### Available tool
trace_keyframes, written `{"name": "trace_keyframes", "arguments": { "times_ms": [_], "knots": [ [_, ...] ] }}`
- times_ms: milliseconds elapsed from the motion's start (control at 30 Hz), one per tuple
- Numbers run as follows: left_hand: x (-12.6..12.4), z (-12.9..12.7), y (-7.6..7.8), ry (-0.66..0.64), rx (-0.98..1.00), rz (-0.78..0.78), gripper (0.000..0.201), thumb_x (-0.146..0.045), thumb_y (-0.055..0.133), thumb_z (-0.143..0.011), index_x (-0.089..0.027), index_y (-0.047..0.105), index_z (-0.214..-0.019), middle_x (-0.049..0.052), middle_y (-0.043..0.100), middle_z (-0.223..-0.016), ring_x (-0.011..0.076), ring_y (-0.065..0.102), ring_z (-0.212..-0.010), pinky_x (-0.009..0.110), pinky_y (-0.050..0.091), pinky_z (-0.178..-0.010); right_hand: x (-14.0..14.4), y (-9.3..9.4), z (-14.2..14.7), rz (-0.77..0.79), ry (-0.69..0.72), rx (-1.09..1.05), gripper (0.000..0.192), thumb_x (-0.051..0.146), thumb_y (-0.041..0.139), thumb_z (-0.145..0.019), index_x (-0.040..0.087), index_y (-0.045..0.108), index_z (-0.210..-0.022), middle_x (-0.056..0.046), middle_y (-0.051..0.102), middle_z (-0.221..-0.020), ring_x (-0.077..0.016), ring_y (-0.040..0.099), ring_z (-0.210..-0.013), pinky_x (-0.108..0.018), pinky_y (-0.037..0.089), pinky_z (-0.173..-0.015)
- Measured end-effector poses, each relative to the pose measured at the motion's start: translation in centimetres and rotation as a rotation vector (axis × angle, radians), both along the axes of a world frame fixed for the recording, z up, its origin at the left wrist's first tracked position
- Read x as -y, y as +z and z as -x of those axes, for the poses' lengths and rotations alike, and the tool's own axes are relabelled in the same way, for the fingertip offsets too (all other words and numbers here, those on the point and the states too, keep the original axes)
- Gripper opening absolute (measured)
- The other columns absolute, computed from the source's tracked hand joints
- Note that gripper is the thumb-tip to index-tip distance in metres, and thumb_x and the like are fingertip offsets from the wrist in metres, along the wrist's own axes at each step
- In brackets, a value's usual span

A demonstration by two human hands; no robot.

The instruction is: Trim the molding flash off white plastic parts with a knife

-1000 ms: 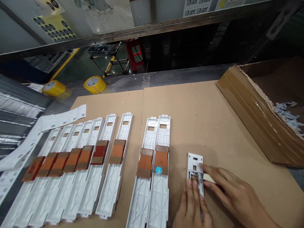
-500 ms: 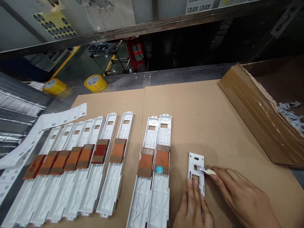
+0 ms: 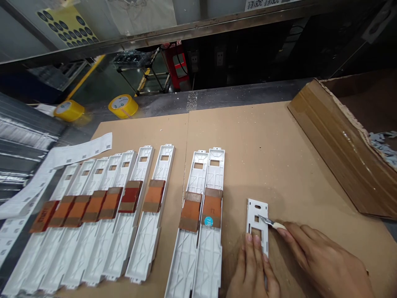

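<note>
- A white plastic plate [image 3: 264, 238] lies flat at the lower right of the view, on a brown sheet [image 3: 238, 145] that covers most of the desk [image 3: 235, 92].
- The plate's long axis runs almost straight away from the person; its far end, with an oval hole, points to the back of the desk, and its near end is hidden under a hand. A small square hole and a larger opening follow the oval one along that axis.
- The left hand [image 3: 252, 273] lies over the near part, fingers stretched out together with their tips on the plate; whether they close around its hidden part, I cannot tell.
- The right hand [image 3: 325, 258] grips a small knife [image 3: 273, 224] by its pale handle, fingers closed on it. The knife lies crosswise to the plate, its blade pointing left and slightly away, the tip beside the square hole; whether it cuts in, I cannot tell.
- Left of the plate, well apart from it, two long white strips [image 3: 208, 256] lie side by side, each with an orange-brown block [image 3: 211, 203] across it.
- Farther left are seven similar strips [image 3: 143, 248], slanting, with blocks too.
- On the right stands a cardboard box [image 3: 338, 149] with greyish scraps [image 3: 384, 145] inside.
- Two yellow tape rolls [image 3: 123, 106] sit at the back left.
</note>
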State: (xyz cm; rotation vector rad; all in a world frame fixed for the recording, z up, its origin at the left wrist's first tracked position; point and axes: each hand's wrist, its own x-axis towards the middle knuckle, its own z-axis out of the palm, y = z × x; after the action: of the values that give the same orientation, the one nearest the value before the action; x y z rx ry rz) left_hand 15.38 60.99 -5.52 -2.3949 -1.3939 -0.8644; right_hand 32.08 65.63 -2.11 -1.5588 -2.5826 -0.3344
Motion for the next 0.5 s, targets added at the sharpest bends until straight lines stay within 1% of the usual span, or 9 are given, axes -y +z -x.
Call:
{"name": "trace_keyframes", "arguments": {
  "times_ms": [200,267,400,500],
  "knots": [
    [-0.10,-0.04,-0.06,0.006,-0.003,-0.001,0.027,0.003,0.040,-0.078,-0.006,0.065,-0.074,0.022,0.071,-0.092,0.0360,0.067,-0.092,0.036,0.061,-0.066,-0.06,-0.09,0.16,0.016,-0.044,-0.005,0.064,0.035,0.007,-0.103,0.023,0.068,-0.088,0.000,0.067,-0.073,-0.0126,0.064,-0.055,-0.024,0.047,-0.039],
    [-0.09,-0.04,-0.04,0.008,-0.002,0.000,0.027,0.003,0.040,-0.078,-0.006,0.065,-0.073,0.022,0.071,-0.092,0.0360,0.067,-0.092,0.036,0.061,-0.066,-0.07,-0.28,0.16,0.015,-0.045,0.004,0.065,0.035,0.007,-0.103,0.023,0.068,-0.088,0.000,0.067,-0.072,-0.0130,0.064,-0.055,-0.024,0.046,-0.039],
    [0.00,-0.03,-0.02,0.010,-0.001,0.005,0.026,0.004,0.041,-0.076,-0.006,0.065,-0.074,0.022,0.071,-0.093,0.0359,0.067,-0.093,0.036,0.060,-0.068,-0.01,-0.56,0.06,0.022,-0.049,0.000,0.059,0.038,0.012,-0.103,0.023,0.067,-0.089,-0.001,0.068,-0.074,-0.0142,0.064,-0.057,-0.025,0.046,-0.040],
    [0.04,-0.04,-0.04,0.012,0.004,0.011,0.026,0.003,0.041,-0.077,-0.006,0.066,-0.075,0.022,0.071,-0.095,0.0357,0.067,-0.093,0.036,0.060,-0.068,0.00,-0.48,-0.02,0.025,-0.025,0.010,0.062,0.036,0.008,-0.102,0.023,0.068,-0.089,-0.002,0.068,-0.074,-0.0144,0.065,-0.057,-0.025,0.046,-0.040]
  ]
}}
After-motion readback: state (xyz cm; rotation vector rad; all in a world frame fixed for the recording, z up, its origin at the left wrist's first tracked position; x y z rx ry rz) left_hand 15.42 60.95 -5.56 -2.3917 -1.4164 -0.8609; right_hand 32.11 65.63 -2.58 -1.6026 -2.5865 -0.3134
